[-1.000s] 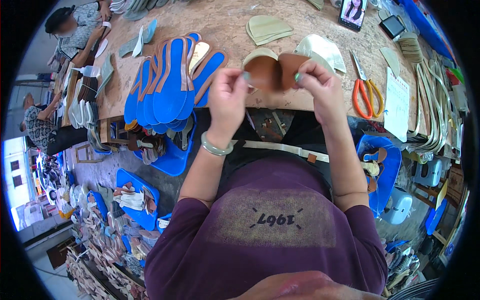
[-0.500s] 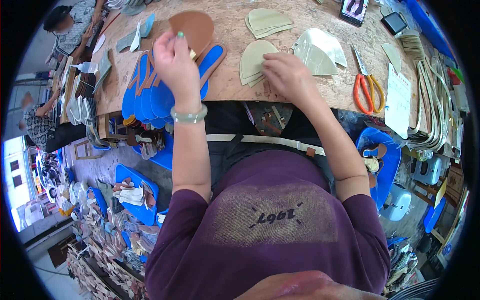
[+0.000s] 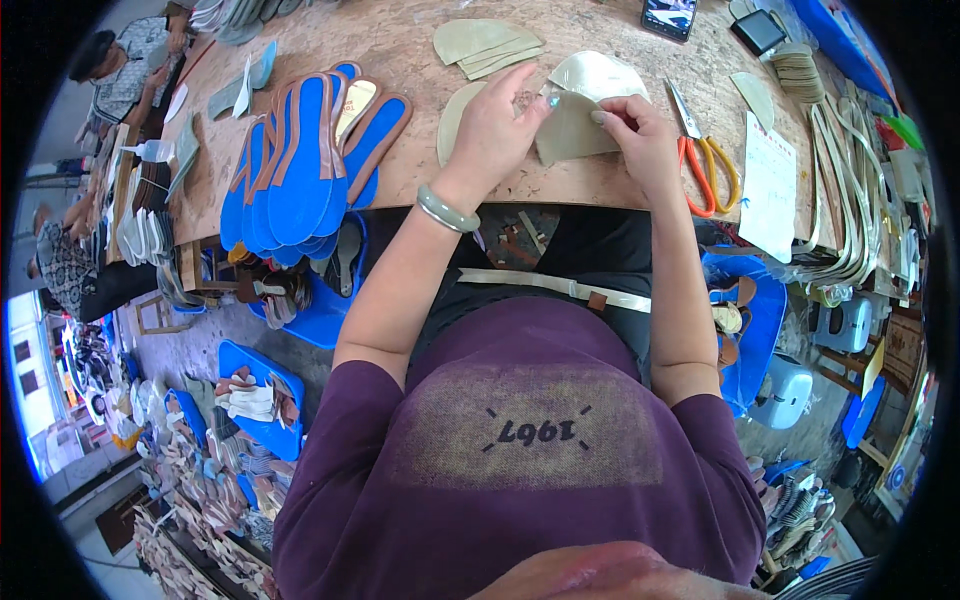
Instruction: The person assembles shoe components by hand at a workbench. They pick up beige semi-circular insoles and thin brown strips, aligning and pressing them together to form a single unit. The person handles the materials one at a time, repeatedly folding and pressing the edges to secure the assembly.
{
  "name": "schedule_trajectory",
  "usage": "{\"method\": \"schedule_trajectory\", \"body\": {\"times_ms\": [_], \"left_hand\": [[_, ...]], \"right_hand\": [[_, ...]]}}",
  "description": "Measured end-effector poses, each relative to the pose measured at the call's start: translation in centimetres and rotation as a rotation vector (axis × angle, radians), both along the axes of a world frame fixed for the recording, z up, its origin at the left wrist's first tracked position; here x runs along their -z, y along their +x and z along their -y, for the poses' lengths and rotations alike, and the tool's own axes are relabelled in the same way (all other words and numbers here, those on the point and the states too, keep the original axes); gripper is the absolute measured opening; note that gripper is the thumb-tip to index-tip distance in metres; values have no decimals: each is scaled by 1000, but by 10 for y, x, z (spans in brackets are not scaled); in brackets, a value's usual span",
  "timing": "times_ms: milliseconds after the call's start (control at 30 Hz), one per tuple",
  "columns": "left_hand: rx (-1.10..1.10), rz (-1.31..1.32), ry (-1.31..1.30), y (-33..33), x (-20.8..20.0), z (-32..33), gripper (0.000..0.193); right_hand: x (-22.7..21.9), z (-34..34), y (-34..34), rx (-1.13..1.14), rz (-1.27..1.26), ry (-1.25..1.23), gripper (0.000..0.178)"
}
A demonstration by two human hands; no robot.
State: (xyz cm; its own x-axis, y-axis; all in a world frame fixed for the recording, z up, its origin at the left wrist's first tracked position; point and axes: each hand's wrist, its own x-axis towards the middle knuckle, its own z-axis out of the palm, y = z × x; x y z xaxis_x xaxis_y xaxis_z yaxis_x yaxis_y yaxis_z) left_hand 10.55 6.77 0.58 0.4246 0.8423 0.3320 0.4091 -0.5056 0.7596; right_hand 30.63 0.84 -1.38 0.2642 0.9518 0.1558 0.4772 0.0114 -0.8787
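Observation:
An olive-beige half-oval piece point(image 3: 577, 132) of sheet material is raised at the table's front, between my hands. My right hand point(image 3: 645, 140) pinches its upper right edge between thumb and fingers. At its upper left corner is my left hand point(image 3: 492, 130), thumb and fingers apart, the thumb close to the piece; whether they touch is unclear. A pale, shiny half-oval piece point(image 3: 600, 75) lies just behind. Partly hidden by my left hand is another beige piece point(image 3: 455, 115). Left of it, blue insoles with brown rims point(image 3: 300, 190) overlap in a pile, one showing a cream label point(image 3: 357, 105).
Beige half-oval pieces point(image 3: 487, 45) lie stacked farther back. Orange-and-yellow-handled scissors point(image 3: 708, 165) and a paper sheet point(image 3: 770, 190) are at right, beside hanging strips point(image 3: 850, 190). A phone point(image 3: 668, 15) is at the back. Another person point(image 3: 135, 60) sits far left.
My left hand has let go of the brown piece and moved right, away from the insoles. My right hand has moved right and now grips a beige half-oval piece.

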Motion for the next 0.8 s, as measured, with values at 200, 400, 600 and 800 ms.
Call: {"method": "schedule_trajectory", "body": {"times_ms": [200, 400, 600, 800], "left_hand": [[36, 368, -365, -11, -19, 41, 25], [-27, 379, -65, -19, -23, 73, 21], [12, 321, 261, -24, -17, 80, 26], [82, 342, 68, -27, -19, 87, 22]], "right_hand": [[-26, 21, -27, -11, -101, 241, 15], [-56, 59, -67, -139, -520, -2, 20], [-52, 63, -68, -228, -829, -129, 22], [-51, 64, -64, -212, -839, -131, 18]]}}
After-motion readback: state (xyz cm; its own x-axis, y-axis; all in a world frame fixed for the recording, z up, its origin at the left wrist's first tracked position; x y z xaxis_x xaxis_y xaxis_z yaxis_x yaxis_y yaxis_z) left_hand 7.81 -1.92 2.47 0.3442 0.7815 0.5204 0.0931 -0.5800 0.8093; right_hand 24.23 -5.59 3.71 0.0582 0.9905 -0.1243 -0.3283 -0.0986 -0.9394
